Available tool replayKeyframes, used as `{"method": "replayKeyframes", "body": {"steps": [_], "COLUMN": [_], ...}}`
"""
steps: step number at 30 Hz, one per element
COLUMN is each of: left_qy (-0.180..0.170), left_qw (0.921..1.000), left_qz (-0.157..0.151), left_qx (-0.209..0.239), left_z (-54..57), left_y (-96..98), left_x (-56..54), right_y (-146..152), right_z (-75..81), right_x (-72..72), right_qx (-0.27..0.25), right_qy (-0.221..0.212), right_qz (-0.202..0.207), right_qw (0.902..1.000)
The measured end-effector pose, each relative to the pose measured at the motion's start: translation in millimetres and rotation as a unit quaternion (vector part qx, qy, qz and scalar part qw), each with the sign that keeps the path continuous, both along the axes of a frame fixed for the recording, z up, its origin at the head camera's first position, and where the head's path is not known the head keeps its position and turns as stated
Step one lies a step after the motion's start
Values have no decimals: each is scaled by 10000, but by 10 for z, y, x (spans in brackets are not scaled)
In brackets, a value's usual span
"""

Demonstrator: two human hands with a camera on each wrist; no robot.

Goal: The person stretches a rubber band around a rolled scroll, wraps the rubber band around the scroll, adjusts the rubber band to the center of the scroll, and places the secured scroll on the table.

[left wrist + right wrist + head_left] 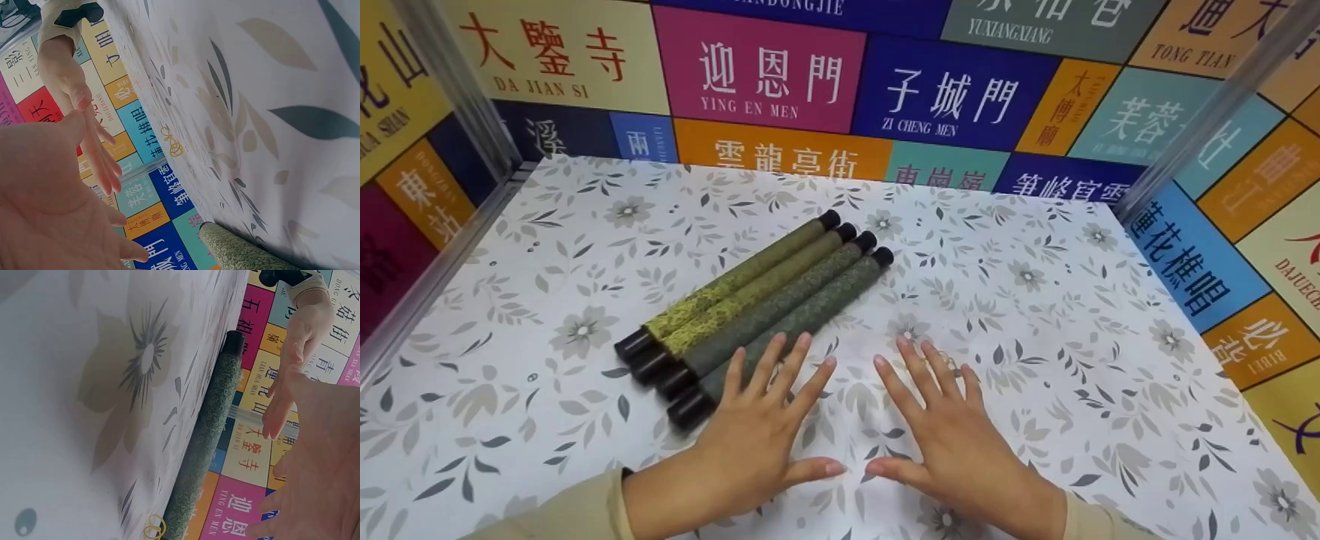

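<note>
Several rolled scrolls with black end caps lie side by side, slanting across the table. Two are olive with yellow patterning [750, 274]; the other two are dark grey-green [791, 300]. My left hand [761, 431] is palm down with fingers spread, and it overlaps the lower end of the nearest scroll in the head view. Right of it, my right hand [952, 435] is spread too, thumb pointing toward the left thumb. Neither hand holds anything. Thin yellow looped bands [171, 143] lie on the table, mostly hidden behind the right fingers in the head view.
A white cloth with grey leaves and flowers [585, 334] covers the table. Colourful panels with characters [761, 79] stand behind and at both sides. Clear upright edges [457, 97] rise at the table's back corners.
</note>
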State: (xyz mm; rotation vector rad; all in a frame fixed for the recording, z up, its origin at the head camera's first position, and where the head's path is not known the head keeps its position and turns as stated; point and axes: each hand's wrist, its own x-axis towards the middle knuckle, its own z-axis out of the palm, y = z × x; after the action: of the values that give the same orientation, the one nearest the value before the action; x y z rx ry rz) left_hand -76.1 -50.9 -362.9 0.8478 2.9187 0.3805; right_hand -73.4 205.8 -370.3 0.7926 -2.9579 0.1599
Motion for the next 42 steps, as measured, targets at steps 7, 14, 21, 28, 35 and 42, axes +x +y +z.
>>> {"method": "replayKeyframes", "body": {"steps": [7, 14, 21, 28, 35, 42], "left_qy": [200, 697, 599, 530, 581, 653], "left_qw": [9996, 9961, 9941, 9923, 9899, 9870], "left_qz": [-90, -387, -807, -1067, -1275, -1457], "left_qx": [148, 366, 410, 350, 220, 163], "left_z": [9, 58, 64, 45, -37, -107], "left_y": [10, 34, 60, 93, 125, 158], "left_x": [16, 4, -30, -44, -45, -21], "right_y": [52, 335, 585, 687, 709, 700], "right_z": [50, 209, 90, -94, -163, -252], "right_x": [-50, -400, -648, -774, -847, -886], "right_qx": [162, -89, -346, -586, -681, -829], "right_qy": [-24, 140, 196, 158, 288, 421], "right_qz": [-130, -464, -426, -432, -534, -631], "right_qw": [9998, 9988, 9983, 9972, 9958, 9937]}}
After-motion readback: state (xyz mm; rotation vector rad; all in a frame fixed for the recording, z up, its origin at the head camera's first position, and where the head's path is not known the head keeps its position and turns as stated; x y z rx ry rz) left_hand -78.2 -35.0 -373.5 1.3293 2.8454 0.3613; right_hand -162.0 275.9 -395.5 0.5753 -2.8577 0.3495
